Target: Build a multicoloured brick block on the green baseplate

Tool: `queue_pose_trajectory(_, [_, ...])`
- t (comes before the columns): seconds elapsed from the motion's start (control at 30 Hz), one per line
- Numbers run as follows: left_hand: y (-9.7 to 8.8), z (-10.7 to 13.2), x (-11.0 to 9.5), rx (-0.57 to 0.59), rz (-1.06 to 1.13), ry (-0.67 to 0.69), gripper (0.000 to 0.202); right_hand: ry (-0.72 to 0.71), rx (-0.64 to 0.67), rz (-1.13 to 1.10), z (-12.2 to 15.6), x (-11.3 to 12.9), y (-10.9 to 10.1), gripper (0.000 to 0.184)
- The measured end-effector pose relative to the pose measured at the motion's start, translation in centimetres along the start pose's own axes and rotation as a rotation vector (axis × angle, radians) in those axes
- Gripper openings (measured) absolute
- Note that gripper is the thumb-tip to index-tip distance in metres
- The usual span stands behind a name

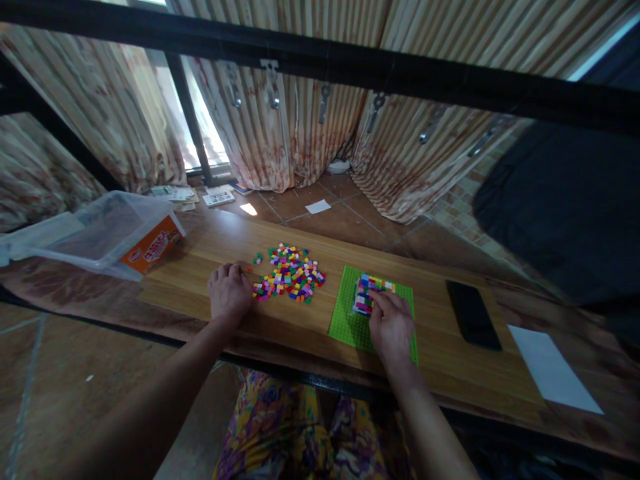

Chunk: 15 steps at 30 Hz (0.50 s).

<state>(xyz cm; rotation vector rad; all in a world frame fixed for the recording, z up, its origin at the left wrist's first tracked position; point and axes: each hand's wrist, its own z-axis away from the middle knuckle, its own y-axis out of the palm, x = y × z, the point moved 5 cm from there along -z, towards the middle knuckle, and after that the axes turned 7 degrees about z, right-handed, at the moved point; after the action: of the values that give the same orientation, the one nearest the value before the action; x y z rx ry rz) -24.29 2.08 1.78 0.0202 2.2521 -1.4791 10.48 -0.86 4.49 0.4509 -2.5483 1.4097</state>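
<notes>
A green studded baseplate (345, 320) lies on the wooden board, bearing a low block of multicoloured building bricks (364, 293). My right hand (393, 327) is over that block, its fingertips drawn together and touching the top of the bricks. Whatever they may pinch is too small to make out. To the left, a loose pile of small coloured bricks (295, 273) is spread on the board. My left hand (229, 293) rests on the wood at the pile's left edge, fingers curled under in a loose fist, with nothing visible in it.
A clear plastic box (110, 230) with an orange label stands at the left end of the wooden board (200, 233). A black phone (473, 313) and a white paper sheet (555, 370) lie on the right. A dark metal bar (350, 63) with hanging hooks crosses in front of curtains.
</notes>
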Motion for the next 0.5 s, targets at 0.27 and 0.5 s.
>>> queue_pose_trajectory(0.27, [0.19, -0.06, 0.12, 0.002, -0.016, 0.008, 0.035, -0.027, -0.019, -0.046, 0.06, -0.32, 0.55, 0.034])
queue_pose_trajectory(0.5, [0.24, -0.08, 0.24, 0.006, 0.003, -0.001, 0.033, -0.048, 0.011, -0.061, -0.10, -0.04, 0.49, 0.035])
